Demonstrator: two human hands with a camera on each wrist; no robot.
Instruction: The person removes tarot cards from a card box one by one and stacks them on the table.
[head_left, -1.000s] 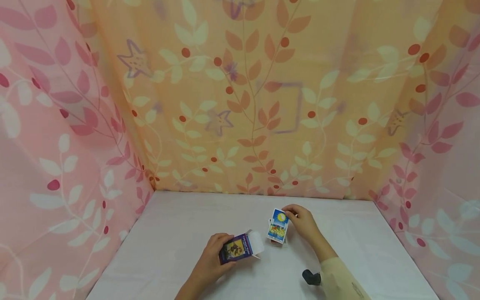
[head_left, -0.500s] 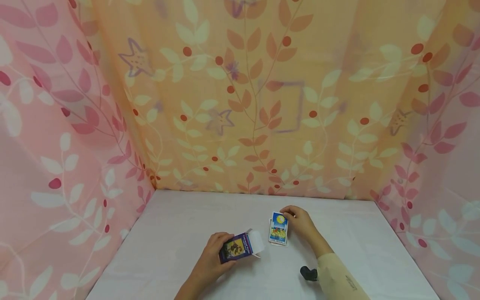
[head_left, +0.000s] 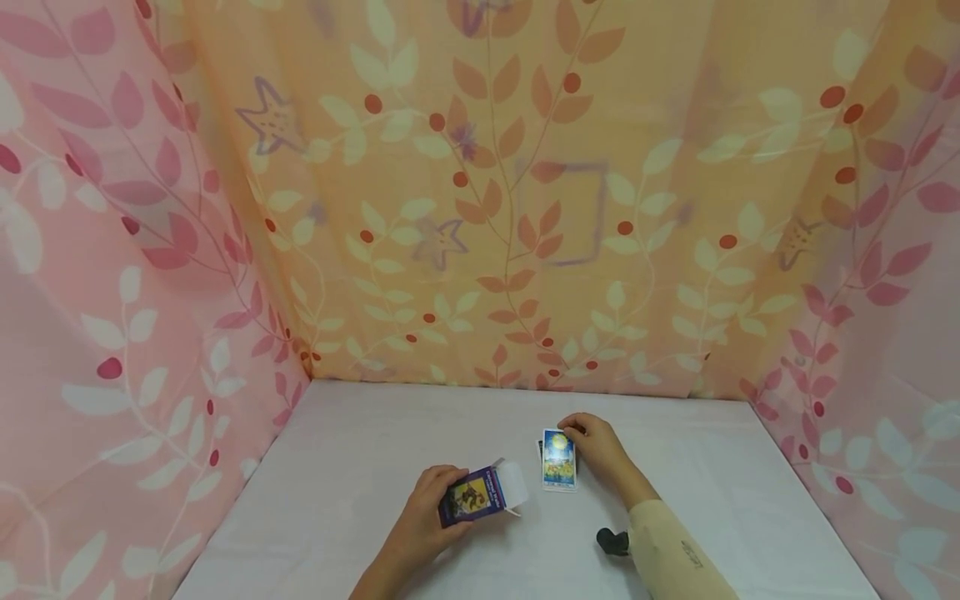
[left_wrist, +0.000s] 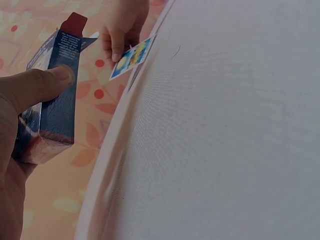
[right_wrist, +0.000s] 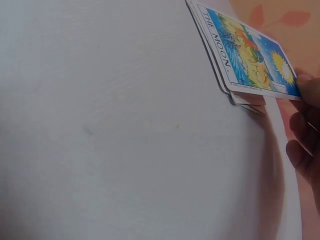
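My left hand point(head_left: 420, 523) grips a dark blue-purple tarot card box point(head_left: 472, 497), its thumb pressed on one side in the left wrist view. The box's white end flap stands open toward the right. My right hand point(head_left: 600, 447) pinches the far end of a tarot card point(head_left: 558, 471) between thumb and fingers. This card reads "THE MOON" in the right wrist view, face up and slightly tilted, its held end raised. A few more cards point(head_left: 540, 451) lie beneath it on the table, mostly hidden.
A white cloth covers the table point(head_left: 360, 442). Patterned curtains point(head_left: 487, 208) hang behind it and along both sides. A small black object point(head_left: 612, 542) shows beside the right sleeve point(head_left: 675, 550).
The Moon card, tilted and askew earlier, has come down and straightened over the cards beneath, the right hand shifting slightly with it. Left hand and box have stayed put.
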